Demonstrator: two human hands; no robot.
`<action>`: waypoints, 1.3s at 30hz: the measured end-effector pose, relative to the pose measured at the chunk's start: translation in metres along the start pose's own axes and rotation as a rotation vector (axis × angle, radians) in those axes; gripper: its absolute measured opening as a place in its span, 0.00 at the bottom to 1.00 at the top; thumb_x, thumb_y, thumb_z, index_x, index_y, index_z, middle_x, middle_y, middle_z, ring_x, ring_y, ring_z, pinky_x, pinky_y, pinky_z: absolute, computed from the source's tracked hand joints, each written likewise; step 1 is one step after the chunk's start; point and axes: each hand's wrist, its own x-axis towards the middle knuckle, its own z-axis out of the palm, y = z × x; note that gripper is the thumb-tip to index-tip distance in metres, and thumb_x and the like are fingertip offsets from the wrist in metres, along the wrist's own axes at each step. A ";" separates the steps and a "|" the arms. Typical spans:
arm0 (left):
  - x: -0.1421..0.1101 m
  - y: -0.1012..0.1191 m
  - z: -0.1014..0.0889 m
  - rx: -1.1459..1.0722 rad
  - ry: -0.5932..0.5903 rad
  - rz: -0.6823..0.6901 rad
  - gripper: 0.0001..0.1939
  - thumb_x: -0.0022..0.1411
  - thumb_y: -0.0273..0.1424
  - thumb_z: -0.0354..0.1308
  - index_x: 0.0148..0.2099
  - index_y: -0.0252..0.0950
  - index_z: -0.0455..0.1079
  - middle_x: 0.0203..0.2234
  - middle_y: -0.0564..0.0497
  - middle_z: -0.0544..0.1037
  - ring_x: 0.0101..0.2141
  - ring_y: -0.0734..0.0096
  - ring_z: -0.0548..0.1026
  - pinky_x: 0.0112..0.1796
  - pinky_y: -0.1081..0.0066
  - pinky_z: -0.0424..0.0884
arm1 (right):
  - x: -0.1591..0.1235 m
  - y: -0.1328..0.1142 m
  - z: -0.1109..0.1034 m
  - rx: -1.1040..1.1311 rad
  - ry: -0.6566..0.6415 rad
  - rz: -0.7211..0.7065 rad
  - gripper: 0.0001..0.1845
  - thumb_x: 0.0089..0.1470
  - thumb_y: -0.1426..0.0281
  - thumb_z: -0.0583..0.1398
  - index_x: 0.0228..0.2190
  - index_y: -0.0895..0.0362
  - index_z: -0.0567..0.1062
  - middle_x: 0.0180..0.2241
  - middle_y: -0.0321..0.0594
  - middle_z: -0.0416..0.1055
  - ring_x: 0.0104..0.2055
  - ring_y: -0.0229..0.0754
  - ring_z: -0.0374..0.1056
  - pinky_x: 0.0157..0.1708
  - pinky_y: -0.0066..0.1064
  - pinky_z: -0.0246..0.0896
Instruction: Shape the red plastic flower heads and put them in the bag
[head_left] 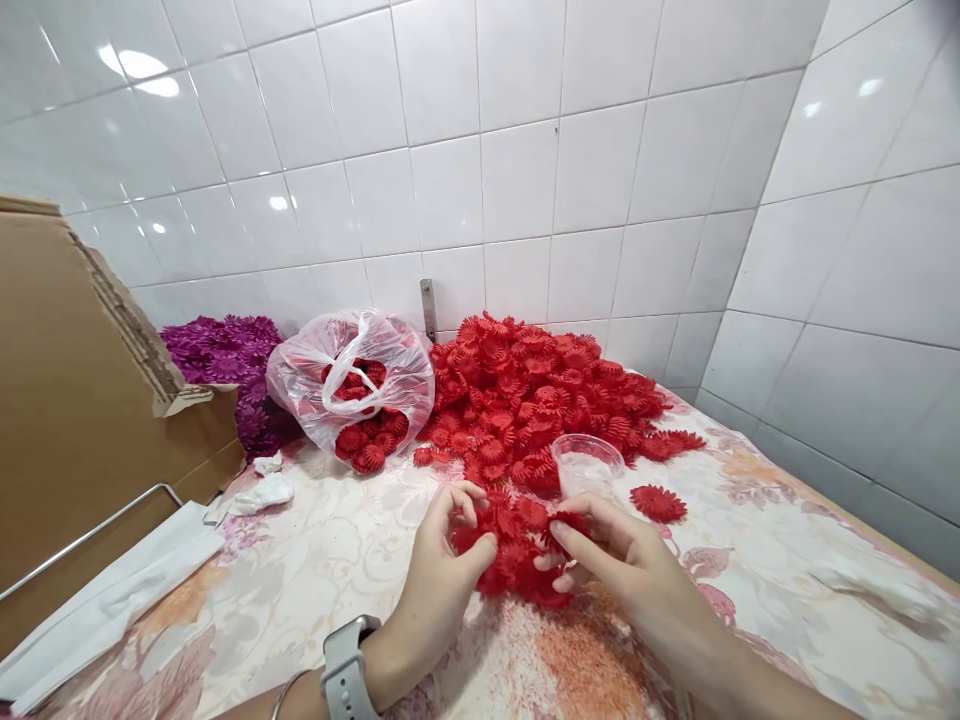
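My right hand point(619, 550) pinches a dark red fringed artificial flower point(566, 528) between thumb and fingers, just above the small heap of red flowers point(517, 565) in front of me. At the left side of that heap is my left hand point(446, 550), with its fingers curled and its thumb bent in around a red flower point(465, 538). Part of that flower is hidden by the fingers. Behind my right hand stands a clear plastic cup point(587, 462) with something whitish in it. A single red flower point(658, 503) lies flat to the right of the cup.
A large pile of red flowers point(540, 390) rests against the tiled wall. Left of it sits a clear plastic bag point(300, 375) of red flowers, then purple flowers point(225, 350). A cardboard box point(97, 370) borders the left. The table has a floral cloth point(300, 570); crumpled tissue point(262, 493) lies there.
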 end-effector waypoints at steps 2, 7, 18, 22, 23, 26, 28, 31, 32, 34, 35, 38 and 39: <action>0.001 -0.001 -0.002 0.128 0.038 0.027 0.12 0.41 0.16 0.47 0.27 0.38 0.58 0.31 0.54 0.68 0.35 0.68 0.66 0.38 0.71 0.61 | 0.001 0.003 -0.002 -0.051 -0.002 -0.009 0.11 0.49 0.60 0.60 0.28 0.55 0.70 0.24 0.32 0.69 0.25 0.37 0.69 0.29 0.29 0.67; -0.003 0.010 -0.001 0.338 -0.079 0.091 0.09 0.49 0.19 0.49 0.28 0.38 0.63 0.27 0.53 0.68 0.33 0.67 0.66 0.36 0.71 0.61 | 0.003 0.006 -0.003 -0.107 -0.006 -0.055 0.10 0.49 0.62 0.59 0.31 0.55 0.73 0.26 0.34 0.70 0.27 0.40 0.70 0.29 0.31 0.68; -0.009 0.018 0.004 0.445 -0.273 0.003 0.08 0.57 0.32 0.56 0.27 0.35 0.71 0.25 0.53 0.73 0.28 0.71 0.69 0.31 0.74 0.62 | -0.002 0.005 -0.002 -0.509 -0.057 -0.209 0.08 0.49 0.71 0.55 0.21 0.55 0.70 0.19 0.33 0.69 0.23 0.39 0.65 0.24 0.28 0.57; -0.010 0.018 0.006 0.433 -0.315 -0.026 0.07 0.55 0.33 0.58 0.30 0.35 0.72 0.25 0.53 0.73 0.28 0.71 0.70 0.31 0.74 0.63 | -0.003 0.005 -0.002 -0.573 -0.055 -0.211 0.07 0.48 0.71 0.53 0.20 0.54 0.66 0.19 0.33 0.68 0.23 0.39 0.64 0.24 0.28 0.55; -0.010 0.019 0.006 0.432 -0.325 -0.025 0.06 0.55 0.33 0.58 0.31 0.35 0.72 0.26 0.52 0.73 0.29 0.71 0.70 0.31 0.74 0.63 | -0.004 0.005 -0.002 -0.599 -0.045 -0.219 0.07 0.47 0.72 0.53 0.19 0.54 0.65 0.19 0.33 0.67 0.22 0.39 0.63 0.24 0.28 0.55; -0.011 0.020 0.007 0.438 -0.343 -0.016 0.05 0.56 0.31 0.57 0.32 0.35 0.72 0.28 0.52 0.73 0.29 0.71 0.69 0.32 0.74 0.63 | -0.006 0.005 -0.001 -0.677 -0.024 -0.263 0.07 0.44 0.74 0.52 0.18 0.54 0.60 0.17 0.31 0.63 0.20 0.38 0.59 0.21 0.27 0.50; -0.012 0.021 0.006 0.454 -0.361 -0.003 0.06 0.57 0.30 0.55 0.32 0.35 0.72 0.28 0.52 0.74 0.30 0.71 0.69 0.33 0.74 0.63 | -0.007 0.005 0.000 -0.713 -0.031 -0.289 0.08 0.44 0.75 0.51 0.18 0.53 0.58 0.17 0.31 0.62 0.20 0.37 0.58 0.20 0.26 0.49; -0.015 0.023 0.006 0.501 -0.387 0.045 0.06 0.58 0.28 0.55 0.35 0.37 0.73 0.30 0.52 0.75 0.33 0.69 0.70 0.37 0.73 0.62 | -0.008 0.007 0.000 -0.758 -0.061 -0.316 0.09 0.45 0.75 0.51 0.19 0.53 0.56 0.17 0.31 0.62 0.19 0.37 0.58 0.20 0.26 0.49; -0.016 0.024 0.006 0.515 -0.389 0.056 0.06 0.57 0.28 0.54 0.36 0.38 0.73 0.31 0.52 0.76 0.34 0.69 0.70 0.38 0.73 0.62 | -0.008 0.008 -0.001 -0.774 -0.075 -0.322 0.09 0.46 0.75 0.51 0.19 0.53 0.56 0.17 0.32 0.62 0.19 0.37 0.58 0.20 0.26 0.49; -0.018 0.025 0.006 0.533 -0.393 0.062 0.08 0.57 0.26 0.54 0.36 0.38 0.74 0.32 0.52 0.77 0.34 0.68 0.71 0.38 0.73 0.62 | -0.008 0.010 -0.001 -0.810 -0.096 -0.328 0.09 0.46 0.75 0.51 0.20 0.53 0.56 0.17 0.32 0.62 0.19 0.37 0.57 0.20 0.26 0.49; -0.019 0.025 0.006 0.535 -0.398 0.059 0.08 0.57 0.26 0.53 0.35 0.38 0.74 0.31 0.52 0.77 0.33 0.69 0.71 0.36 0.74 0.62 | -0.008 0.011 -0.001 -0.825 -0.105 -0.329 0.10 0.46 0.75 0.52 0.20 0.53 0.55 0.18 0.32 0.62 0.19 0.37 0.58 0.21 0.27 0.49; -0.019 0.024 0.005 0.499 -0.398 0.048 0.10 0.58 0.27 0.52 0.30 0.36 0.74 0.25 0.53 0.76 0.27 0.71 0.69 0.31 0.76 0.61 | -0.007 0.012 -0.001 -0.828 -0.128 -0.330 0.09 0.47 0.75 0.52 0.20 0.53 0.55 0.19 0.34 0.64 0.21 0.39 0.59 0.23 0.28 0.51; -0.018 0.023 0.005 0.472 -0.391 0.035 0.11 0.59 0.28 0.51 0.28 0.35 0.73 0.23 0.53 0.75 0.26 0.72 0.68 0.30 0.77 0.61 | -0.008 0.011 -0.001 -0.810 -0.136 -0.328 0.09 0.48 0.75 0.52 0.21 0.53 0.56 0.20 0.34 0.64 0.22 0.39 0.60 0.24 0.28 0.52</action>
